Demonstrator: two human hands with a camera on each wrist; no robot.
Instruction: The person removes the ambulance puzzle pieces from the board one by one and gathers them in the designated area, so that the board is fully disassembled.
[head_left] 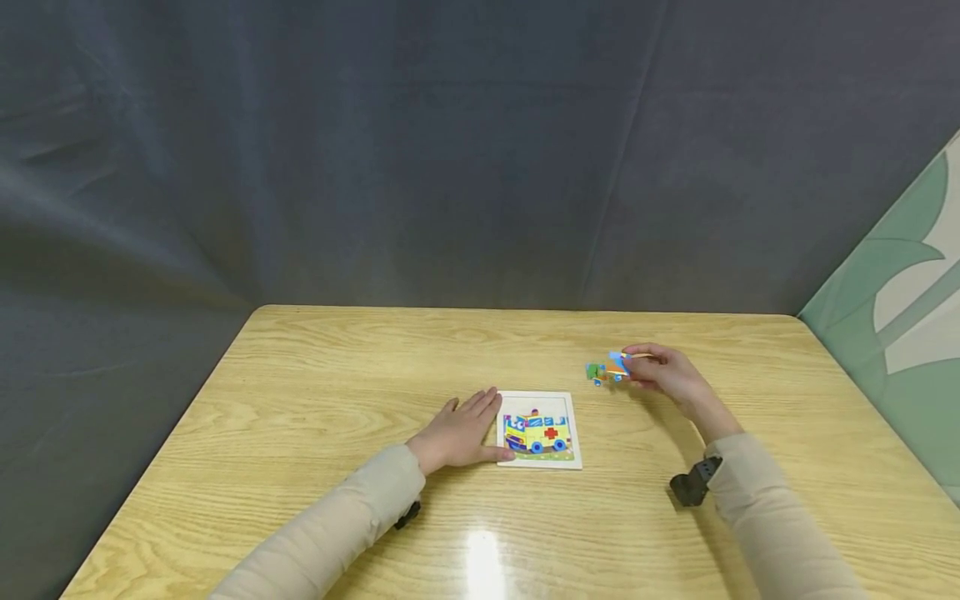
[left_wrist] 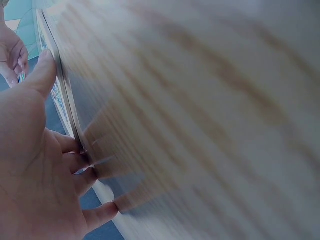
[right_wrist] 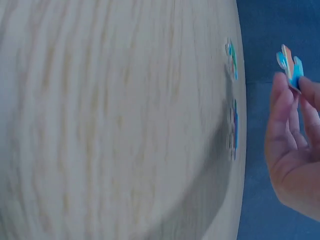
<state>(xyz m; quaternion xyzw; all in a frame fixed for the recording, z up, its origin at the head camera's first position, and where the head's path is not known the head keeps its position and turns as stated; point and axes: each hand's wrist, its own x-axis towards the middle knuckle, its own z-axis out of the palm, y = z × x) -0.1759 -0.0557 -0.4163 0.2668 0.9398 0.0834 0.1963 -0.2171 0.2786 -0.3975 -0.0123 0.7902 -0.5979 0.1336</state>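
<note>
A white-framed jigsaw puzzle (head_left: 537,429) lies on the table, its lower part filled with a yellow ambulance picture and its upper strip blank white. My left hand (head_left: 467,431) rests along the frame's left side, fingers extended, with the thumb over the lower left corner. In the left wrist view, fingertips (left_wrist: 102,212) meet the tabletop beside the frame. Farther right, my right hand (head_left: 663,375) pinches a blue and orange puzzle piece (right_wrist: 290,65) between thumb and fingers, raised off the table. A green loose piece (head_left: 594,372) lies just left of it.
In the right wrist view, two flat groups of loose puzzle pieces, one upper (right_wrist: 232,57) and one lower (right_wrist: 234,130), lie near the tabletop's far edge. A dark curtain (head_left: 450,158) hangs behind the wooden table (head_left: 337,358). A green and white patterned panel (head_left: 900,308) stands at the right.
</note>
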